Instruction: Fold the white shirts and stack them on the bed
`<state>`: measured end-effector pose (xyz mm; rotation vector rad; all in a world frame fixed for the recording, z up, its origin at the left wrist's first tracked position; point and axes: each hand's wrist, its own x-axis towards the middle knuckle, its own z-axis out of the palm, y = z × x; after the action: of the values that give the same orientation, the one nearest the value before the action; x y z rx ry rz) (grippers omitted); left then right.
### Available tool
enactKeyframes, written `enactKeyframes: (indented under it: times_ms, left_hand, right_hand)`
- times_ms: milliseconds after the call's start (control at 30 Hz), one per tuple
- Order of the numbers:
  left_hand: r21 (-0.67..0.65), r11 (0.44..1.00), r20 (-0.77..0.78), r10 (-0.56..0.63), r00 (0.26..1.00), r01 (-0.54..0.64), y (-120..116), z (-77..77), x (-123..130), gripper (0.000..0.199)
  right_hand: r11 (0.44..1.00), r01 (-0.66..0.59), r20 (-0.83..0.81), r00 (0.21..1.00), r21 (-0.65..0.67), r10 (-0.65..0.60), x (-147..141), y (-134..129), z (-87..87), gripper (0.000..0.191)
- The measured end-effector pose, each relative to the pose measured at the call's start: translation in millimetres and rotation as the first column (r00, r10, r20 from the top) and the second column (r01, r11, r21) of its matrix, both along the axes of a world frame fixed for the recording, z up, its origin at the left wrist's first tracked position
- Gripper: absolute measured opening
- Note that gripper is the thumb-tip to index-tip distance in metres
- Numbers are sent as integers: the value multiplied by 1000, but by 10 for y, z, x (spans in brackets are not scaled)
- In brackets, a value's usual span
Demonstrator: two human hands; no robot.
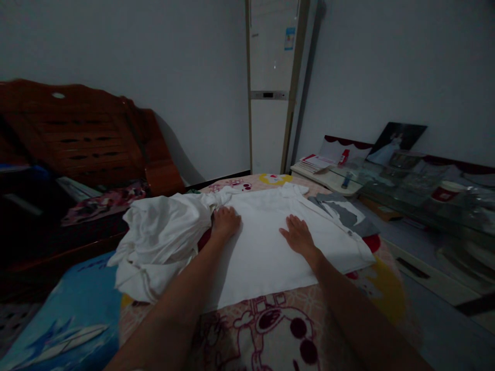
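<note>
See the garment (263, 263) on the blanket (348, 317), between bundle (164, 226) at left and clothing (359, 221) at right. See air conditioner (268, 134) behind.

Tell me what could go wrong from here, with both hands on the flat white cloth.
The left hand is right beside the bunched white cloth, so a sideways sweep might drag the two together. Pressing and pulling with the right hand could wrinkle the flat white cloth or shift the patterned cover under it. The grey cloth, close by the far right edge, might get caught up too.
</note>
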<state>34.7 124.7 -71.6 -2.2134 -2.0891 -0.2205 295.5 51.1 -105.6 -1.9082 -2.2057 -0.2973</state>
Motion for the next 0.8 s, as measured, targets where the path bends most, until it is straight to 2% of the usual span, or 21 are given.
enactKeyframes:
  times_ms: [67, 167, 233, 400, 600, 700, 800]
  left_hand:
    - [-6, 992, -13, -123, 992, 123, -5, 33, 143, 51]
    - [-42, 940, 1, -338, 941, 338, -51, 16, 350, 53]
    - [-56, 922, 14, -383, 924, 383, -95, -27, 433, 54]
    - [-112, 918, 38, -378, 925, 380, -160, -70, 434, 57]
    - [-141, 904, 70, -398, 915, 404, -251, -38, 212, 56]
    - [-139, 937, 51, -316, 947, 321, -273, -49, 35, 56]
    - [-89, 981, 29, -168, 985, 170, -238, -94, -135, 58]
  right_hand:
    - [1000, 7, 0, 1000, -8, -7, -8, -2, 9, 60]
    - [1000, 4, -4, 1000, -12, -4, -13, -10, 22, 60]
    - [1000, -1, -8, 1000, -14, 1, -11, -15, 28, 59]
    - [1000, -12, -23, 1000, 0, 12, 3, -15, 26, 58]
    - [999, -26, -33, 999, 27, 27, 11, -1, 4, 56]
    - [999, -26, -26, 999, 34, 27, 14, 2, -9, 55]
    - [1000, -14, -25, 1000, 13, 15, 15, 1, -7, 56]
